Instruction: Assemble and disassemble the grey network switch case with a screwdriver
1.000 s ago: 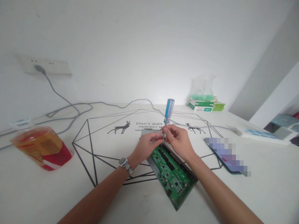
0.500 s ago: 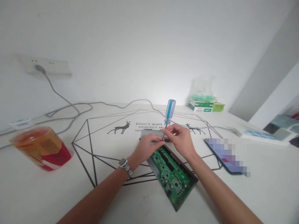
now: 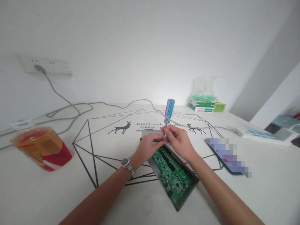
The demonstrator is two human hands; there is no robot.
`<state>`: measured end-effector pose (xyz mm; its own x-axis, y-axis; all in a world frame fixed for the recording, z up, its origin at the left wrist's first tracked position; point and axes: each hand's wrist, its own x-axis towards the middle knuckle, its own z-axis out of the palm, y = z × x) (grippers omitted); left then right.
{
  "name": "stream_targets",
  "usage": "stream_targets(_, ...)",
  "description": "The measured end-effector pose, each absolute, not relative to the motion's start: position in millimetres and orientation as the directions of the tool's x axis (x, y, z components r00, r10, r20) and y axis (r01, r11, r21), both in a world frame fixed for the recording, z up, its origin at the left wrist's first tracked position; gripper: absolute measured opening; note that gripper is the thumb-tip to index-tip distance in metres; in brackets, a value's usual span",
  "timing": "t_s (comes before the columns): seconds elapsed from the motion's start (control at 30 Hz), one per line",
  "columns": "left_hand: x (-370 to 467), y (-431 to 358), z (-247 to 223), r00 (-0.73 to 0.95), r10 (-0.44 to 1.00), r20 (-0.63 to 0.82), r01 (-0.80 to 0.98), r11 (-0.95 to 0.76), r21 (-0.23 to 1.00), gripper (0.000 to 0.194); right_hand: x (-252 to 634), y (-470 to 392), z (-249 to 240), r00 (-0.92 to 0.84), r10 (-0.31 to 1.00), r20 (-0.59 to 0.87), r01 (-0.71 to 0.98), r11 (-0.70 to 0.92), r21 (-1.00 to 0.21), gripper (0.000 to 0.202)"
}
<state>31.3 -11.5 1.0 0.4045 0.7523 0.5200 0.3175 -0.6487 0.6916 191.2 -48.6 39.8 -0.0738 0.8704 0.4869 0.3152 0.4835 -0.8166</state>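
A screwdriver [image 3: 169, 107] with a clear and blue handle stands nearly upright over the far end of a green circuit board [image 3: 173, 178]. My right hand [image 3: 179, 140] is closed, with thumb and fingers pinching the metal shaft below the handle. Close against it, my left hand [image 3: 150, 145] is closed too, its thumb and fingertips meeting beside the lower shaft. Whatever sits between those left fingertips is hidden. The board lies slantwise in a metal frame, whose grey plate [image 3: 145, 133] shows beyond my left hand. Fingers cover the screwdriver's tip.
An orange and red plastic cup [image 3: 44, 150] stands at left. A phone [image 3: 225, 156] lies to the right, with a white power strip [image 3: 262, 137] behind it. Small green and white boxes [image 3: 202, 105] sit against the wall. A grey cable [image 3: 100, 103] runs along the back.
The screwdriver has turned about its shaft, and its handle has shifted slightly left and become more upright. My right fingers have moved a little on the shaft. The board stays in place.
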Motion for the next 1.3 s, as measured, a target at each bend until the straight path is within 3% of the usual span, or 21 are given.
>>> stream_targets(0.23, 34, -11, -1, 0.390, 0.768, 0.507, 0.356, -0.634, 0.686, 0.017, 184, -48, 39, 0.021, 0.855, 0.519, 0.417, 0.464, -0.782, 0.019)
stream_targets(0.37, 34, -13, 1, 0.368, 0.783, 0.501, 0.373, -0.618, 0.692, 0.013, 191, -46, 38, 0.089, 0.856, 0.509, 0.380, 0.443, -0.812, 0.022)
stream_targets(0.6, 27, -13, 1, 0.400, 0.760, 0.513, 0.384, -0.647, 0.659, 0.007, 198, -47, 37, -0.011, 0.858, 0.514, 0.408, 0.473, -0.781, 0.020)
stream_targets(0.73, 27, -12, 0, 0.470, 0.706, 0.530, 0.364, -0.702, 0.612, 0.011, 194, -48, 37, -0.038, 0.882, 0.469, 0.348, 0.452, -0.821, 0.023)
stream_targets(0.97, 29, -14, 0, 0.407, 0.754, 0.515, 0.410, -0.655, 0.634, 0.010, 196, -48, 35, -0.045, 0.870, 0.490, 0.468, 0.452, -0.760, 0.017)
stream_targets(1.1, 19, -18, 5, 0.439, 0.755, 0.486, 0.562, -0.654, 0.507, 0.010, 199, -49, 34, -0.093, 0.858, 0.505, 0.508, 0.477, -0.717, 0.024)
stream_targets(1.2, 10, -18, 7, 0.515, 0.780, 0.356, 0.669, -0.625, 0.402, 0.004, 200, -49, 32, -0.105, 0.852, 0.512, 0.546, 0.480, -0.686, 0.029)
stream_targets(1.3, 7, -17, 6, 0.584, 0.767, 0.267, 0.666, -0.641, 0.383, 0.010, 200, -50, 32, -0.099, 0.855, 0.509, 0.558, 0.471, -0.683, 0.030)
